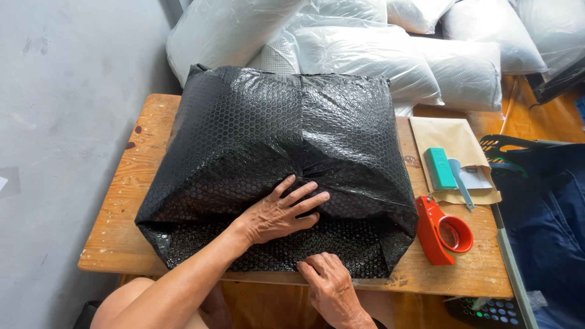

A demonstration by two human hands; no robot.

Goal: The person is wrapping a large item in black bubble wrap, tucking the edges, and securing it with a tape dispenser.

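Note:
A large bundle wrapped in black bubble wrap (268, 140) lies across a small wooden table (122, 207). My left hand (280, 213) presses flat on the wrap's near top, fingers spread, over a fold where the sheets overlap. My right hand (329, 283) is at the near lower edge of the bundle, fingertips pinching or pushing the wrap's bottom flap. Neither hand lifts the bundle off the table.
A red tape dispenser (442, 231) lies on the table's right side. Behind it sit a brown paper envelope (448, 137), a teal block (439, 167) and a light blue cutter (461, 183). White plastic-bagged pillows (365, 55) are piled behind the table. A dark basket (536, 201) stands right.

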